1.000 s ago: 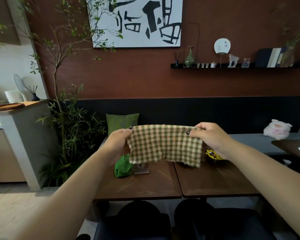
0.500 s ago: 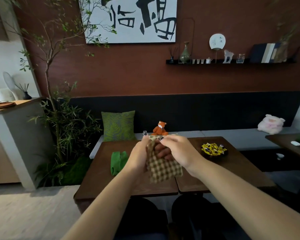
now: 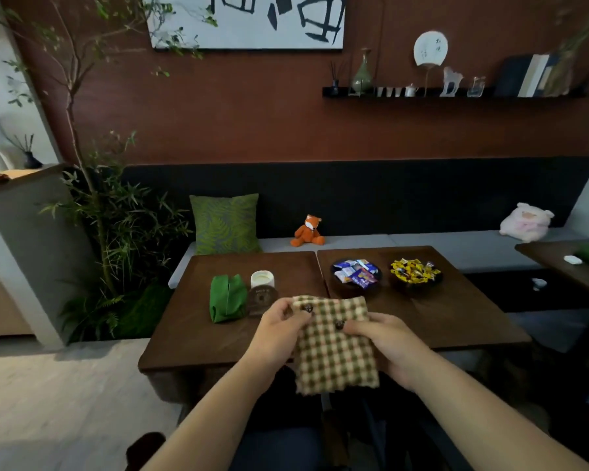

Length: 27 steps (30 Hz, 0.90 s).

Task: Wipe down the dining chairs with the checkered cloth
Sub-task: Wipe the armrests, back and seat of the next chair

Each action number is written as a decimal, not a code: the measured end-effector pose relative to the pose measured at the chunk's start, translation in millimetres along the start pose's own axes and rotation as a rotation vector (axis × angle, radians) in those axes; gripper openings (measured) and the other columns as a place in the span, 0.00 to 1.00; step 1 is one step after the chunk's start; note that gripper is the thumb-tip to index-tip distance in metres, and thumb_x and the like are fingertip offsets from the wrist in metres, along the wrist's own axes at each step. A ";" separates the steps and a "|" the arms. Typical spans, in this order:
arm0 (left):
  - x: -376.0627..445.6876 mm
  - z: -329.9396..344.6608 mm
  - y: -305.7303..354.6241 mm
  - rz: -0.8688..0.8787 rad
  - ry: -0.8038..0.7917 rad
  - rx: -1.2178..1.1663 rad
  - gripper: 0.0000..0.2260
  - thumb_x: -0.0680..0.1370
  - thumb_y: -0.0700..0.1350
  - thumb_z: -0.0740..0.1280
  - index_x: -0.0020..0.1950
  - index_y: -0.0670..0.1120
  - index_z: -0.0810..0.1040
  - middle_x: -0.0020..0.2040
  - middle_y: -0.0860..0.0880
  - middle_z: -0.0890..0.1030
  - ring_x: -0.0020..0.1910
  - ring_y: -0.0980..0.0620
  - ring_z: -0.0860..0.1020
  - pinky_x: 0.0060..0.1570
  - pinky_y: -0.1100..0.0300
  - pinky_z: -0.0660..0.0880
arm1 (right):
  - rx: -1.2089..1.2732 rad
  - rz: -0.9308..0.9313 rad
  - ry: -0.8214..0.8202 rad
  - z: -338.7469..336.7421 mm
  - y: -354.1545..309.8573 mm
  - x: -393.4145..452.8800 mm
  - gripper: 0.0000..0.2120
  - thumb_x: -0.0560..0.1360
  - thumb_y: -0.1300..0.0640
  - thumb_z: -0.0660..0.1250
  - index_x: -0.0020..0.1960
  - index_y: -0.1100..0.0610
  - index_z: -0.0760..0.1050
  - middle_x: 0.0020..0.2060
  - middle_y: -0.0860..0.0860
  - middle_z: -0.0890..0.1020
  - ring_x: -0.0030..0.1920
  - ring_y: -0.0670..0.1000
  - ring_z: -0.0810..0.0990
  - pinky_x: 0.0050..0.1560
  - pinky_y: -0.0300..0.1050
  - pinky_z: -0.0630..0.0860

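Note:
The green-and-cream checkered cloth [image 3: 335, 348] hangs folded in front of me over the near edge of the brown table [image 3: 198, 338]. My left hand [image 3: 279, 329] pinches its upper left edge. My right hand [image 3: 386, 345] grips its right side near a dark button. Two dark dining chairs [image 3: 286, 440] stand tucked under the table below my arms, mostly hidden and in shadow.
On the table lie a green pouch [image 3: 227, 297], a white jar [image 3: 262, 279] and two dark bowls of sweets [image 3: 356, 275] [image 3: 415, 271]. A bench with a green cushion [image 3: 225, 224] and orange fox toy [image 3: 308, 231] runs behind. Plants [image 3: 116, 239] stand left; another table [image 3: 568, 263] right.
The cloth was spread wide between my hands; they came together and folded it, then lowered it toward the table's near edge. My view tilted downward.

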<state>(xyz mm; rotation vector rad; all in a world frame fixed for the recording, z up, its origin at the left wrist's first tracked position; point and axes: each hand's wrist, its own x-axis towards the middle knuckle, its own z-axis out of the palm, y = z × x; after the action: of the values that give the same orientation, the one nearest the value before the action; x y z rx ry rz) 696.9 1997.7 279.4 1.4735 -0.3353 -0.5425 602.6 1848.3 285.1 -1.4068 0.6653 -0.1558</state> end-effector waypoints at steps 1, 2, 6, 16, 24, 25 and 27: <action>0.5 -2.3 -12.4 -0.050 0.003 -0.008 0.05 0.81 0.37 0.63 0.53 0.44 0.77 0.44 0.46 0.83 0.41 0.50 0.81 0.41 0.57 0.78 | -0.008 -0.020 0.069 -3.3 8.8 2.9 0.07 0.70 0.63 0.72 0.48 0.60 0.81 0.40 0.56 0.86 0.41 0.55 0.85 0.42 0.47 0.80; 0.6 -5.2 -25.0 -0.112 0.009 -0.026 0.05 0.81 0.38 0.62 0.54 0.44 0.76 0.42 0.47 0.84 0.39 0.51 0.81 0.38 0.58 0.77 | 0.000 -0.056 0.147 -7.9 17.7 8.1 0.05 0.71 0.62 0.71 0.47 0.59 0.81 0.38 0.56 0.86 0.39 0.54 0.84 0.38 0.44 0.79; 3.3 -21.4 -82.6 -0.292 0.030 -0.045 0.06 0.82 0.40 0.62 0.58 0.45 0.75 0.43 0.47 0.86 0.43 0.50 0.84 0.38 0.59 0.79 | -0.179 -0.366 0.481 -27.2 63.5 24.1 0.01 0.74 0.61 0.65 0.45 0.57 0.75 0.43 0.55 0.81 0.41 0.50 0.81 0.40 0.44 0.76; -7.2 -39.8 -281.2 -0.622 0.071 0.270 0.06 0.79 0.40 0.64 0.54 0.47 0.76 0.50 0.47 0.84 0.48 0.50 0.82 0.48 0.56 0.77 | -0.750 -0.154 0.039 21.3 299.9 27.0 0.21 0.80 0.58 0.61 0.72 0.57 0.66 0.68 0.45 0.70 0.67 0.36 0.68 0.65 0.26 0.59; -2.3 -39.3 -382.2 -0.678 -0.087 0.588 0.12 0.81 0.46 0.59 0.63 0.47 0.74 0.58 0.51 0.77 0.53 0.54 0.74 0.50 0.63 0.67 | -0.967 -0.372 0.065 39.8 347.7 29.4 0.25 0.73 0.65 0.65 0.70 0.61 0.70 0.71 0.50 0.66 0.76 0.50 0.52 0.74 0.55 0.54; 3.0 -37.2 -388.5 -0.688 -0.096 0.603 0.12 0.81 0.46 0.59 0.63 0.47 0.74 0.59 0.50 0.78 0.54 0.53 0.74 0.50 0.63 0.67 | -0.987 -0.381 0.063 37.9 345.5 35.0 0.24 0.73 0.66 0.65 0.69 0.60 0.71 0.71 0.49 0.64 0.76 0.50 0.54 0.73 0.54 0.54; 12.3 -31.9 -400.2 -0.698 -0.121 0.626 0.12 0.82 0.47 0.60 0.63 0.45 0.75 0.61 0.47 0.78 0.58 0.49 0.75 0.51 0.64 0.66 | -0.991 -0.274 0.033 30.4 339.9 51.5 0.23 0.77 0.66 0.61 0.71 0.57 0.68 0.72 0.46 0.55 0.76 0.48 0.52 0.75 0.46 0.49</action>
<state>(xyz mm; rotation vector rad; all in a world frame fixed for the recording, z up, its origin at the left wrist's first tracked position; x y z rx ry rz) 668.3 2013.8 -120.9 2.1810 -0.0673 -1.1597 564.6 1913.0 -51.7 -2.4550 0.5893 -0.0577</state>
